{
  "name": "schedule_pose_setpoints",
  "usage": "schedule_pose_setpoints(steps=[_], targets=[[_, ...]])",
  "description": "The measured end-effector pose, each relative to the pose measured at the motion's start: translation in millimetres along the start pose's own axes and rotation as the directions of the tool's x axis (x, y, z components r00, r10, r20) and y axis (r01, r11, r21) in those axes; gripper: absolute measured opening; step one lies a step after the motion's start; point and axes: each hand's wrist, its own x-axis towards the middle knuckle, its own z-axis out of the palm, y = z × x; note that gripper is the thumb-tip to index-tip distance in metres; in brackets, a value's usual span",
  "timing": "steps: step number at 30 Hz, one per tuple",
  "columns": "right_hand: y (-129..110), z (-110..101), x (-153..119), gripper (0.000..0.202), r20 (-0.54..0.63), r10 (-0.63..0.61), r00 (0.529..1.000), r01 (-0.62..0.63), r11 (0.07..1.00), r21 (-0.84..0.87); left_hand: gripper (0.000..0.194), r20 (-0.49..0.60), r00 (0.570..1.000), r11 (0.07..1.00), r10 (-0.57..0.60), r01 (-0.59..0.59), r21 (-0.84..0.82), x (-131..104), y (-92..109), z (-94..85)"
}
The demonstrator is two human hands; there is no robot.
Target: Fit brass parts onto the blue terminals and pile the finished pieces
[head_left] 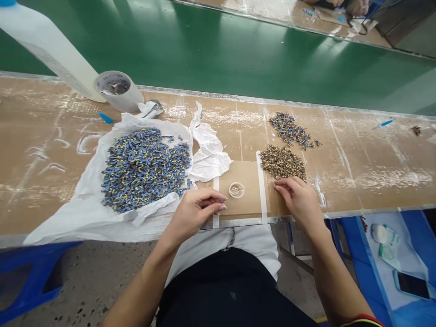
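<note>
My left hand (199,206) is closed in a pinch at the left edge of a taped-down cardboard square (243,179). A speck of blue shows at its fingertips, too small to name. My right hand (301,200) pinches with thumb and forefinger just below a pile of small brass-coloured parts (284,162); whatever lies between its fingertips is hidden. Between both hands sits a small round clear dish (236,190) with a thin pale stick in it. Left of my left hand, a large heap of small blue-and-yellow parts (143,170) lies on white cloth (88,213).
Blue-and-brass pieces (293,131) lie behind the brass pile. A crumpled white cloth (207,152), a tape roll (119,91) and a large translucent bottle (51,50) stand or lie farther back. At lower right, a phone (412,284) rests on a blue surface.
</note>
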Motion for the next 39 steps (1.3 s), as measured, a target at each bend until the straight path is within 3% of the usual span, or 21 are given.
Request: schedule_pose_setpoints(steps=[4, 8, 12, 14, 17, 20, 24, 30, 39], targets=[[0, 7, -9, 0.02, -0.072, -0.036, 0.997, 0.035, 0.999, -0.013, 0.017, -0.011, 1.0, 0.996, -0.027, 0.026, -0.087, -6, 9, 5.6], [3, 13, -18, 0.021, -0.134, -0.057, 0.989, 0.056, 0.998, -0.012, 0.018, -0.029, 1.0, 0.998, -0.012, 0.01, -0.061, -9, 13, 7.4], [-2, 5, -19, 0.017, -0.109, 0.032, 0.994, -0.012, 0.984, 0.176, 0.014, -0.011, 0.999, 0.999, 0.035, -0.035, 0.017, -10, 14, 9.9], [-15, 0, -17, 0.014, -0.06, 0.142, 0.988, -0.105, 0.904, 0.415, 0.014, -0.001, 0.998, 0.996, 0.067, -0.066, 0.052, -11, 15, 13.3], [-48, -3, -16, 0.014, 0.087, 0.235, 0.968, -0.223, 0.65, 0.726, 0.016, 0.019, 0.994, 0.989, 0.105, -0.106, 0.1, -11, 19, 20.4], [-80, 3, -17, 0.013, 0.176, 0.223, 0.959, -0.26, 0.445, 0.857, 0.017, 0.018, 0.989, 0.974, 0.144, -0.145, 0.172, -13, 24, 26.5], [-101, 16, -22, 0.011, 0.167, 0.276, 0.947, -0.255, 0.324, 0.911, 0.015, -0.005, 0.975, 0.947, 0.222, -0.215, 0.239, -15, 30, 30.1], [-108, 20, -26, 0.013, 0.213, 0.289, 0.933, -0.297, 0.287, 0.911, 0.016, 0.003, 0.96, 0.923, 0.28, -0.27, 0.276, -14, 33, 33.6], [-113, 18, -30, 0.01, 0.19, 0.281, 0.941, -0.284, 0.347, 0.894, 0.015, -0.007, 0.94, 0.885, 0.341, -0.319, 0.339, -13, 32, 35.0]])
